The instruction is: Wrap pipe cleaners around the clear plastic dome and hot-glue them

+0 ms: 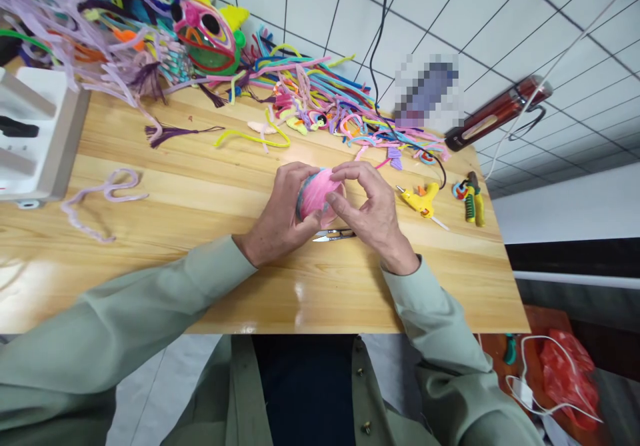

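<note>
Between my hands is a rounded pink fuzzy piece (317, 193) with a blue-grey edge on its left; it looks made of pipe cleaners. My left hand (284, 216) curls round its left side and lower edge. From the right, my right hand (373, 209) grips it, with index finger on top and thumb against the front. Just below lies a pair of thread snips (334, 235), its handle end partly covered by my right hand. Fingers hide much of the pink piece's far side.
Piled pipe cleaners (315, 79) line the wall, beside a colourful fuzzy mask-like figure (210, 33). A yellow glue gun (423, 199), pliers (474, 199) and a red thermos (500, 113) stand or lie right. A white-grey device (55, 133) and loose lilac pipe cleaner (107, 189) are left.
</note>
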Available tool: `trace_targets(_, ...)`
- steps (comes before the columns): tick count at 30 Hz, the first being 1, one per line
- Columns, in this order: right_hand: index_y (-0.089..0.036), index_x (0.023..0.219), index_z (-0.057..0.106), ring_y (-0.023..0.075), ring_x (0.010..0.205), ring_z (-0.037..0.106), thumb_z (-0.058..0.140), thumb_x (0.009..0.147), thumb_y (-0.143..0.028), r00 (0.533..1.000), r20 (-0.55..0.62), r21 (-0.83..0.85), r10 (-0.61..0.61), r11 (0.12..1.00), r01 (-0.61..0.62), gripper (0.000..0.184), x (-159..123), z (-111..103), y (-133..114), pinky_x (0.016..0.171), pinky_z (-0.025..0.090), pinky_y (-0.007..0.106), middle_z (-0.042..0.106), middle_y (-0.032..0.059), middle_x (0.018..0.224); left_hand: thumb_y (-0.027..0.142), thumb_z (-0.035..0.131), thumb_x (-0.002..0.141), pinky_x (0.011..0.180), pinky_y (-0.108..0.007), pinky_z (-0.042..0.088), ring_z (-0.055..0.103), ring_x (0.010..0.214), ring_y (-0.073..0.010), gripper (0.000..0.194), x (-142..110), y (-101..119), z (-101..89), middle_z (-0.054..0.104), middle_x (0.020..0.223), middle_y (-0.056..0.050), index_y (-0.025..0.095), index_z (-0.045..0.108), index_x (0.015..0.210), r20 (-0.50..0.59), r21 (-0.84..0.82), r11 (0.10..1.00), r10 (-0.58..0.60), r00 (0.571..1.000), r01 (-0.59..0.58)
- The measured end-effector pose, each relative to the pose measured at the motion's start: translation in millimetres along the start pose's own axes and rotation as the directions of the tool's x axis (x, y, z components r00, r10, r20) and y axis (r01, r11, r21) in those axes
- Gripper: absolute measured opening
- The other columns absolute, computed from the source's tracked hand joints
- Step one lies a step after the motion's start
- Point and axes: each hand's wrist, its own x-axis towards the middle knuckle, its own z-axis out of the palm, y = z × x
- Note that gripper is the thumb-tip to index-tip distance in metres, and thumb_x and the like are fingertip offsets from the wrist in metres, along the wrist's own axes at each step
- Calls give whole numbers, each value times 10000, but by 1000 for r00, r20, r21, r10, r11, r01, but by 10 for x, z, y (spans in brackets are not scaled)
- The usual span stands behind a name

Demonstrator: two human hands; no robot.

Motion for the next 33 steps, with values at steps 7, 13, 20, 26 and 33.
trace_targets(7, -259, 1117, 757, 254, 1136, 773, 819, 1025, -391, 999, 32, 65, 7, 998, -10, 172, 118, 54, 72, 1065, 604, 456, 833, 62, 1185, 478, 708, 1052, 1321, -576, 486, 560, 1532, -366, 637, -9, -46, 56, 562, 1589, -186, 248, 430, 1578, -25, -74, 993, -92, 995, 90)
trace_targets(13, -257, 1116, 762, 255, 1141, 771, 830, 1004, -377, 998, 39, 78, 50, 995, -53, 178, 124, 40, 68, 1080, 602, 456, 834, 59, 1197, 564, 705, 1081, 1278, -549, 519, 620, 1449, -344, 603, 30, -52, 51, 627, 1523, -162, 242, 486, 1541, -22, -84, 989, -122, 992, 119)
trace_targets(20, -285, 1212, 751, 282, 1277, 760, 802, 1049, -470, 997, -15, 52, 76, 996, -75, 252, 86, 11, 89, 1177, 595, 524, 820, 64, 1299, 622, 750, 1040, 1245, -548, 533, 620, 1450, -359, 633, 84, -56, -30, 645, 1536, -164, 241, 556, 1506, 26, -216, 943, -254, 967, 253)
trace_targets(26, -324, 1276, 743, 316, 1405, 719, 817, 1051, -430, 997, -73, 73, 29, 997, -24, 260, -78, -90, 90, 1237, 566, 590, 775, 81, 1428, 621, 812, 994, 1144, -490, 571, 685, 1275, -308, 506, 189, -80, -43, 731, 1353, -80, 274, 652, 1327, 17, -496, 774, -446, 895, 395)
trace_targets(33, -295, 1125, 769, 262, 1070, 768, 774, 1049, -327, 982, -121, -113, -141, 985, 128, 82, -190, 6, -41, 975, 640, 497, 800, 47, 1113, 542, 743, 1035, 976, -439, 614, 721, 1119, -276, 340, 252, -123, 1, 730, 1167, -59, 254, 633, 1179, 93, -652, 548, -629, 772, 525)
